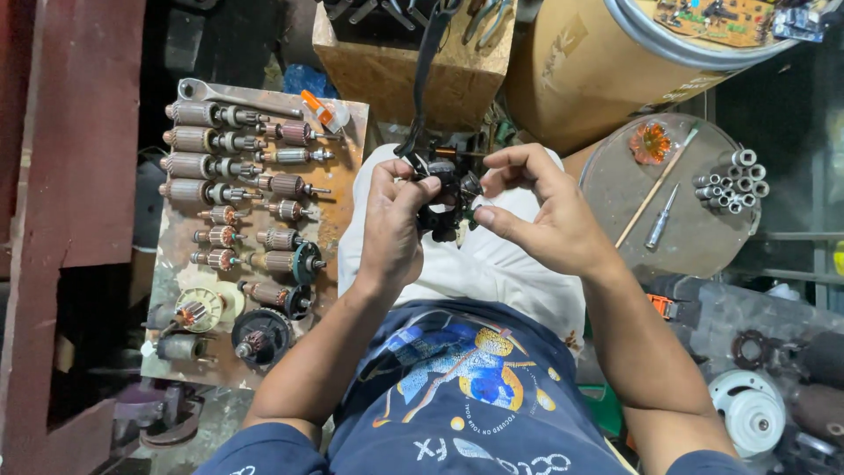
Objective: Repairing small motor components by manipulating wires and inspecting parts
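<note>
Head view: left hand (pixel 391 220) clenched around small black motor assembly (pixel 447 189), held over the lap, black cable (pixel 426 70) running up from it. Right hand (pixel 536 207) pinches its right edge with fingertips. Armature rotors (pixel 224 189) lined up on board (pixel 167 290) at left.

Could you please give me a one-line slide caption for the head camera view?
Left hand and right hand hold a small black motor part over the lap, beside a board of motor armatures.

Motor rotors (pixel 237 189) crowd left board; wooden block (pixel 413 66) ahead; lap beneath hands (pixel 457 198) free.
</note>
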